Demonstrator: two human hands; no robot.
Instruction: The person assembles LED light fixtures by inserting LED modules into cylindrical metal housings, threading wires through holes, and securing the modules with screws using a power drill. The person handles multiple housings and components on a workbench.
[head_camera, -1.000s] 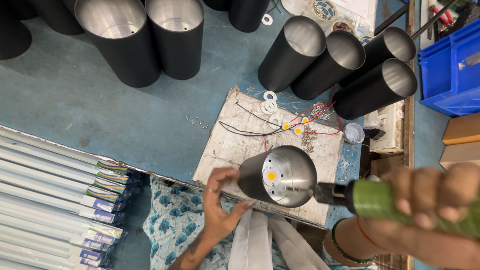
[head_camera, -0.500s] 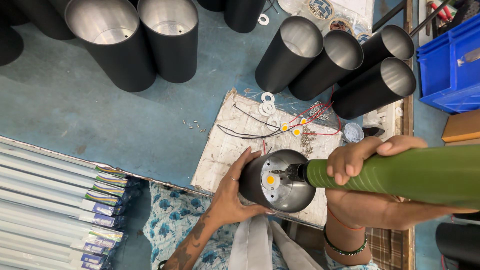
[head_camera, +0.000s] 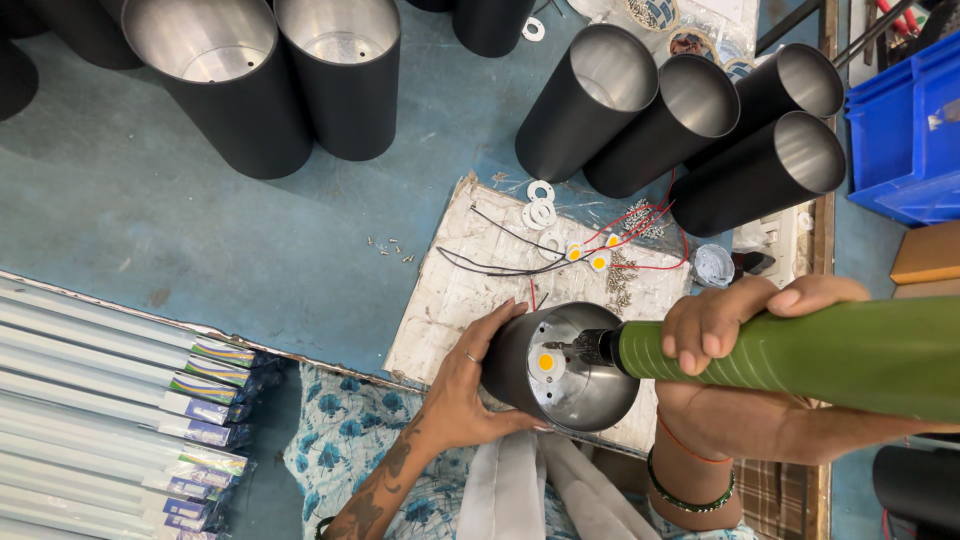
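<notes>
Black metal cylinder (head_camera: 560, 368) is resting on the cardboard mat (head_camera: 450, 300) nearest you; your left hand (head_camera: 460, 385) is gripping its side while your right hand (head_camera: 740, 315) is clenching the green screwdriver (head_camera: 820, 355), driving into the base beside one yellow LED chip (head_camera: 546, 361). Next, you are likely needing another screw. Beyond the mat, four lying cylinders (head_camera: 690, 120) are waiting.

Left hand (head_camera: 460, 385): thin ring on one finger, dark tattoo along the bare forearm.
Right hand (head_camera: 745, 315): orange thread and green bangles at the wrist.
</notes>
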